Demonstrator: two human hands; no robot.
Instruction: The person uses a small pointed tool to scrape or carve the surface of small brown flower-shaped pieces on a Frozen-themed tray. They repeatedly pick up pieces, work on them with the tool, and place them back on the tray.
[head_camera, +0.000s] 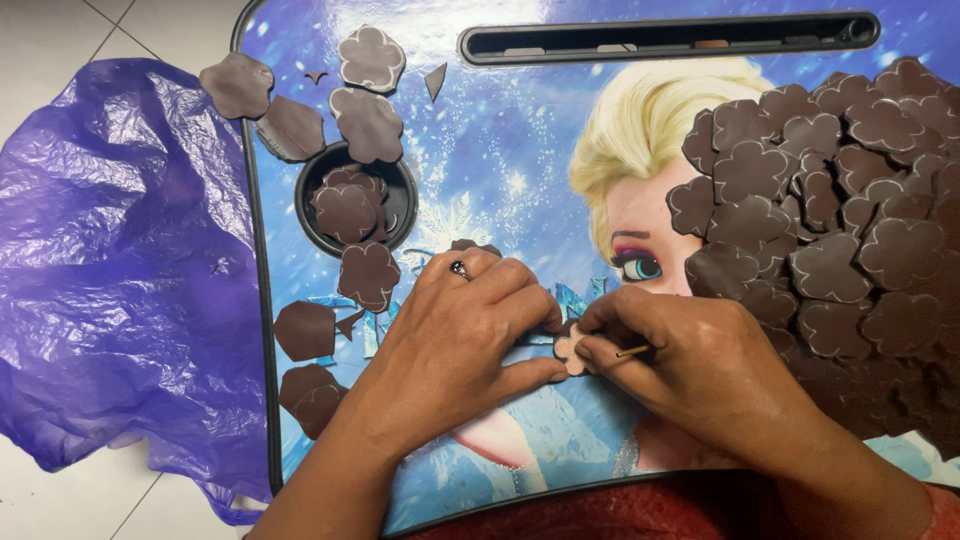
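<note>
At the near middle of the blue printed lap tray (480, 150), the left hand (465, 335) pinches a small flower-shaped brown cutout (572, 350) between thumb and forefinger, its pale side up. The right hand (690, 360), fingers curled closed, holds a thin stick (632, 351) against the cutout. A big heap (840, 230) of brown flower pieces covers the tray's right side. More pieces (350, 110) lie far left, some in the round cup well (355, 205). A crumpled purple plastic bag (110, 270) lies on the floor, left.
</note>
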